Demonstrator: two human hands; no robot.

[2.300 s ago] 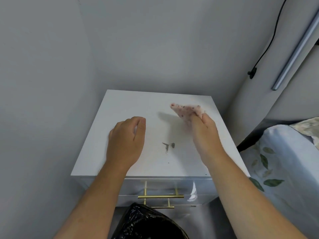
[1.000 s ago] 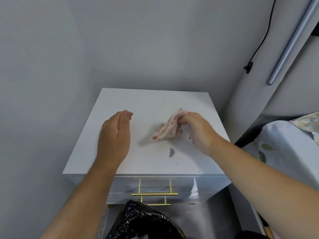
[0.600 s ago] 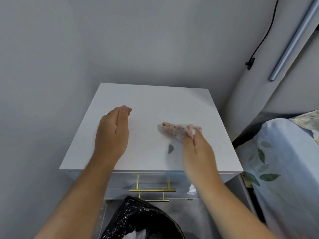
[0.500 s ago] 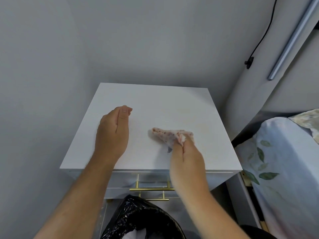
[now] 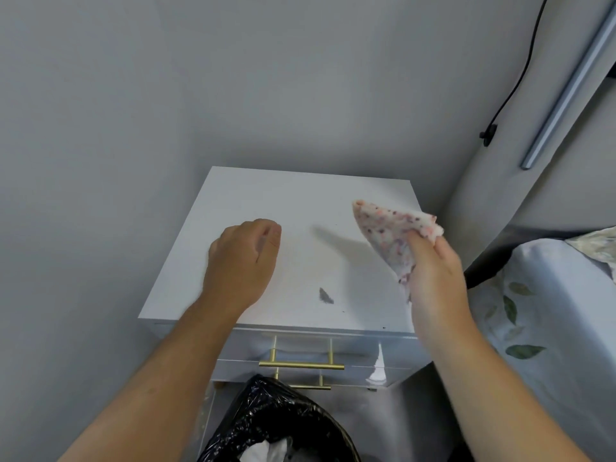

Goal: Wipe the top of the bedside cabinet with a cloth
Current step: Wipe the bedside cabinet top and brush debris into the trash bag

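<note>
My right hand grips the cloth, thumb and fingers pinched on its near corner, and the folded rest sticks up and away from me, lifted clear over the right side of the cabinet top. My left hand rests on the left of the top with fingers curled under, holding nothing that I can see

The grey bit of dirt lies near the front edge, between my hands. I judge the main risk is a sloppy pass: if I bring the cloth down too far back, it skips the dirt; if I sweep hard toward me, the dirt shoots off the edge past the black bin bag and lands on the floor. A loose pinch could also let the cloth slip from my fingers mid-stroke. Small dark specks sit near the front right edge and are easy to miss

My right palm hides how much cloth I hold. My left fingertips are tucked out of sight. The bag is cut off at the bottom, its mouth only partly shown. I cannot tell whether the grey bit is fluff or a smear
</note>
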